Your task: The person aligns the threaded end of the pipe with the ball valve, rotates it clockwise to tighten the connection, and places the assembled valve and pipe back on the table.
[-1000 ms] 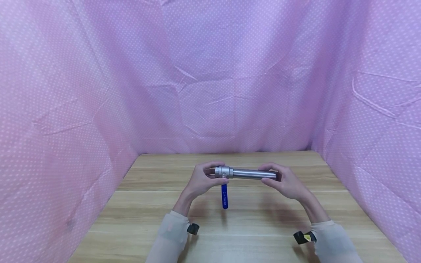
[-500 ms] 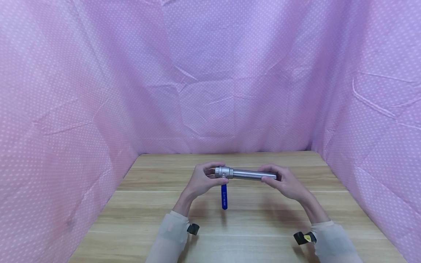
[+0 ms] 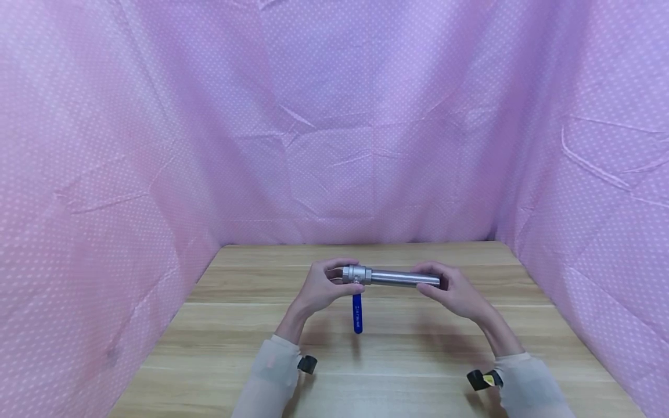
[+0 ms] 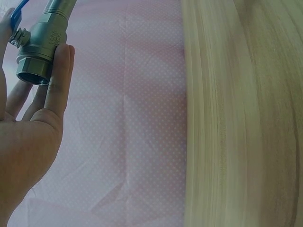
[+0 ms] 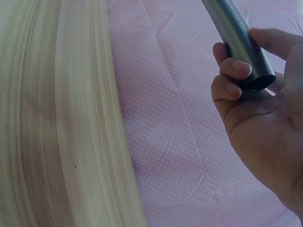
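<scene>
A silver ball valve (image 3: 358,274) with a blue lever handle (image 3: 358,313) is held above the table by my left hand (image 3: 319,288), thumb on the near side and fingers on the far side. From the valve's right side a shiny steel pipe (image 3: 397,278) runs out, joined to it end to end. My right hand (image 3: 457,291) grips the pipe near its right end, the thumb in front and the fingers behind. The left wrist view shows the valve's open threaded end (image 4: 34,71) facing my palm. In the right wrist view, the pipe's hollow end (image 5: 258,83) points toward the other palm.
Below both hands lies a light wooden table (image 3: 397,371). Pink dotted cloth (image 3: 334,145) hangs at the back and on both sides of it. A black strap-on piece (image 3: 307,364) sits at the left wrist, and another black piece (image 3: 477,379) at the right.
My right thumb and fingers shift slightly on the pipe. The valve, its handle and my left hand stay almost where they were.
</scene>
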A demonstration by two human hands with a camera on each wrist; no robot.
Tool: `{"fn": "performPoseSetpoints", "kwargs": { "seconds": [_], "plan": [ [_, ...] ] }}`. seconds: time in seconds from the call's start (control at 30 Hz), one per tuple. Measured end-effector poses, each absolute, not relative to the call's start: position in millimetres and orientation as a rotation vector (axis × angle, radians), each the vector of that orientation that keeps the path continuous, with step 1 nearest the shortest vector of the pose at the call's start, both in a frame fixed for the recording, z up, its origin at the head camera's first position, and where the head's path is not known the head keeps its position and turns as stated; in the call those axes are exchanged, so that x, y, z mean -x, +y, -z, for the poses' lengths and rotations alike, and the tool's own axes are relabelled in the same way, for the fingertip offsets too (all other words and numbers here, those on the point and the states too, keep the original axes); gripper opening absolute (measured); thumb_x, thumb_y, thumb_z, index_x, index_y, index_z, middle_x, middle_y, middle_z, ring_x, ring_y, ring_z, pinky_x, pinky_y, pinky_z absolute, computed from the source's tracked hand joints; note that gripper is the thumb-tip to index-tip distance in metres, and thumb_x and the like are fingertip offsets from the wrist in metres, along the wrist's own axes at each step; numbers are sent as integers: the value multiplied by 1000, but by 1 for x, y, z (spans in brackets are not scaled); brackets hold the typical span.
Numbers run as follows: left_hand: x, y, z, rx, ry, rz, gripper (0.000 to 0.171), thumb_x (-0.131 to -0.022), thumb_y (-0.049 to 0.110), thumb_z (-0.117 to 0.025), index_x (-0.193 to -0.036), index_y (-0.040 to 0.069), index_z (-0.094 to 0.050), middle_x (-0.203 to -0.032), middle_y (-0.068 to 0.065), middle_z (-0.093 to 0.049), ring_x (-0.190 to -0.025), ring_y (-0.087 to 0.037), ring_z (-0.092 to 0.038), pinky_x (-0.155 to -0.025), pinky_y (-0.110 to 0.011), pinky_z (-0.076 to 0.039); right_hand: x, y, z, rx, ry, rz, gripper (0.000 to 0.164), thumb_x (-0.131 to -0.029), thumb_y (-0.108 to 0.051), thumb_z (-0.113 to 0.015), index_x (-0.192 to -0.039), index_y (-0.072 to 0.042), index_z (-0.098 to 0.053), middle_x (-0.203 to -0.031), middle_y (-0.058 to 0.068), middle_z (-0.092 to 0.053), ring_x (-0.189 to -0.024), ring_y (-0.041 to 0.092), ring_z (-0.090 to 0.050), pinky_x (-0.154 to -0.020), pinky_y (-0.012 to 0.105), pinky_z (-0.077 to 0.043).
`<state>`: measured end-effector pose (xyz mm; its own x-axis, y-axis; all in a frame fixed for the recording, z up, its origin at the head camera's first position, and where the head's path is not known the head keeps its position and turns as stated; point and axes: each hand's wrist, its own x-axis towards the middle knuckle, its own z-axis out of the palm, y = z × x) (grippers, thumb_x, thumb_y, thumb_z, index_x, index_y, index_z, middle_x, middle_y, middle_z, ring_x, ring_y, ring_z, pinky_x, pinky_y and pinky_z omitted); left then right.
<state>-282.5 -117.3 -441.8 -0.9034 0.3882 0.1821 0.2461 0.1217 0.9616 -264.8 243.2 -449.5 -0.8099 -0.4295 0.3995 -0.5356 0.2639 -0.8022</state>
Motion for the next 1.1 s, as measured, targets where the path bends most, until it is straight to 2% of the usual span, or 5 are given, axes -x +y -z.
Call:
{"fn": "performPoseSetpoints", "kwargs": {
  "seconds": [0.17, 0.53, 0.77, 0.93, 1.1],
  "plan": [
    [283, -118, 443, -631, 2278, -1899, 60, -89, 20, -98, -144, 19, -76, -134, -16, -77, -116, -22, -79, -96, -35, -71, 264, 242, 448, -928, -2385, -1626, 35, -102, 3, -77, -136, -2, -70, -103, -3, -75, -82, 2, -66, -62, 23, -57],
    [284, -118, 442, -631, 2289, -1897, 60, -88, 21, -99, -144, 19, -77, -134, -16, -77, -116, -22, -79, -96, -36, -70, 264, 241, 449, -869, -2390, -1588, 30, -104, -1, -76, -134, -2, -74, -105, -6, -74, -83, 0, -65, -66, 22, -58],
    [285, -118, 442, -637, 2293, -1896, 60, -88, 20, -98, -144, 19, -77, -134, -16, -77, -116, -23, -79, -96, -36, -71, 265, 243, 449, -864, -2439, -1560, 24, -111, -7, -68, -134, -6, -75, -97, 3, -73, -76, 1, -57, -61, 25, -53],
    [285, -118, 443, -636, 2294, -1895, 60, -89, 22, -98, -144, 20, -76, -134, -16, -78, -116, -23, -79, -96, -35, -70, 266, 243, 449, -903, -2445, -1607, 24, -115, -7, -62, -135, -3, -74, -94, -3, -73, -74, 1, -57, -60, 28, -55],
    [285, -119, 444, -637, 2293, -1898, 60, -89, 20, -98, -144, 19, -76, -133, -16, -77, -116, -22, -79, -96, -34, -70, 267, 242, 449, -886, -2461, -1593, 26, -109, -7, -72, -135, -6, -74, -96, -7, -71, -77, 1, -60, -62, 25, -55]
  ]
}}
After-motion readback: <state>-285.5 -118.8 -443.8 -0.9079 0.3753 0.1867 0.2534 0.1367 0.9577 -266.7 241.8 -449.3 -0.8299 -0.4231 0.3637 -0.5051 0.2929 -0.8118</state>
